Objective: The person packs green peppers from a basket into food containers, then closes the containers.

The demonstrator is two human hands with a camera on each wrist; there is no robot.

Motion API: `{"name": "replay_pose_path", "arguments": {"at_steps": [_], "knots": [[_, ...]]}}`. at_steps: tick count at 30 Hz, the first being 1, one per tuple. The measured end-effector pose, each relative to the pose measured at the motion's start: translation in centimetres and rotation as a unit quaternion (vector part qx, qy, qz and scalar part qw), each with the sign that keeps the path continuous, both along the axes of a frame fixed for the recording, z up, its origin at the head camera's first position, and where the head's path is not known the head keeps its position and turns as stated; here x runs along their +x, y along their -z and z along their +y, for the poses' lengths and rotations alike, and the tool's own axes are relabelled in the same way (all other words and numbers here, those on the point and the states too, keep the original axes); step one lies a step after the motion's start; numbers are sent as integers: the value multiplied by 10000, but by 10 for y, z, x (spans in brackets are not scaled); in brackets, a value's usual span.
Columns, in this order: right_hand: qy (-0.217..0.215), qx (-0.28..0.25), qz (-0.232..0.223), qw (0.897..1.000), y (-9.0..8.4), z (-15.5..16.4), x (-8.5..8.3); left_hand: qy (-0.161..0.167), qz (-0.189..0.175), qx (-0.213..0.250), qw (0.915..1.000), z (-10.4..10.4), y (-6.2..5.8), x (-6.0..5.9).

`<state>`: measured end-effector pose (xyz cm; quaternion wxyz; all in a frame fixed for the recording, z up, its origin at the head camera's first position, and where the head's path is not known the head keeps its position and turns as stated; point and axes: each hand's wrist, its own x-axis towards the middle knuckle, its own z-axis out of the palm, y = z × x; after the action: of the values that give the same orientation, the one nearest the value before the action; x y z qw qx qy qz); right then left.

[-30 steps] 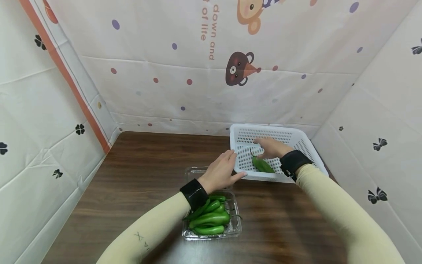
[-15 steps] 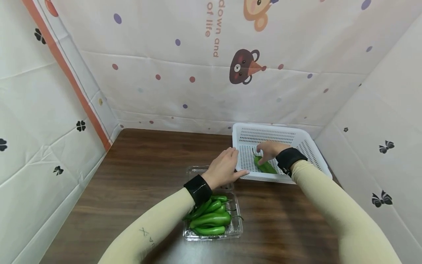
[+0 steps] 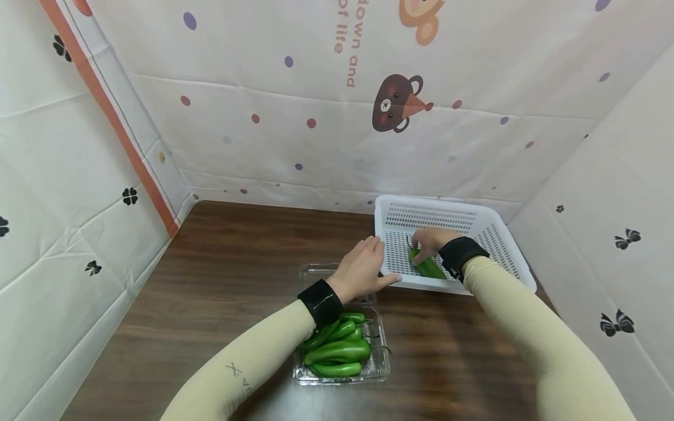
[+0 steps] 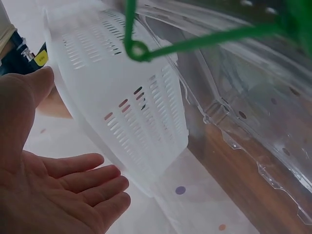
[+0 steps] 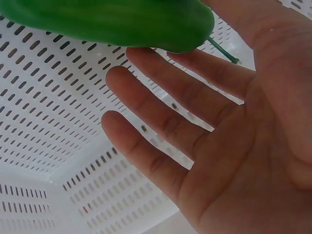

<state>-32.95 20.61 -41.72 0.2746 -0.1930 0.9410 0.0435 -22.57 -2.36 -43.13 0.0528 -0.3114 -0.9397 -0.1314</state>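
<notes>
A single green chili pepper [image 3: 429, 268] lies in the white perforated basket [image 3: 508, 248]. My right hand [image 3: 434, 242] reaches into the basket and pinches this pepper near its stem end; in the right wrist view the pepper [image 5: 112, 22] sits between thumb and index finger, the other fingers extended. My left hand [image 3: 360, 269] is at the basket's near left corner, fingers extended, thumb by the rim. The left wrist view shows its palm [image 4: 53, 195] beside the basket's outer wall [image 4: 87, 92]. Several green chili peppers [image 3: 339, 352] lie in a clear plastic box [image 3: 376, 371] below my left wrist.
The box's clear lid [image 3: 316, 271] lies folded back behind it, partly under my left hand. Brown wood-grain table [image 3: 237, 263] stretches to the left and front. A patterned cloth [image 3: 263, 146] hangs close behind the basket, with another on the right.
My right hand has lowered slightly, and its thumb and index finger have come together on the pepper. The left hand keeps its place at the basket. The head view has shifted a little.
</notes>
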Motion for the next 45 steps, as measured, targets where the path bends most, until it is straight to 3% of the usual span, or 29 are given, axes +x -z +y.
{"name": "replay_pose_path", "arguments": {"at_steps": [19, 28, 37, 45], "knots": [[101, -206, -109, 9997, 8, 8, -5, 2, 48, 16, 10000, 2, -7, 3], [-134, -430, 98, 9989, 2, 9, -1, 19, -8, 18, 10000, 3, -2, 3], [-426, -828, 368, 9950, -6, 9, -8, -73, -116, -12, 9999, 3, 0, 3], [-422, -1126, 517, 9914, -17, 9, -6, -107, -105, -78, 9999, 2, -2, 5]]}}
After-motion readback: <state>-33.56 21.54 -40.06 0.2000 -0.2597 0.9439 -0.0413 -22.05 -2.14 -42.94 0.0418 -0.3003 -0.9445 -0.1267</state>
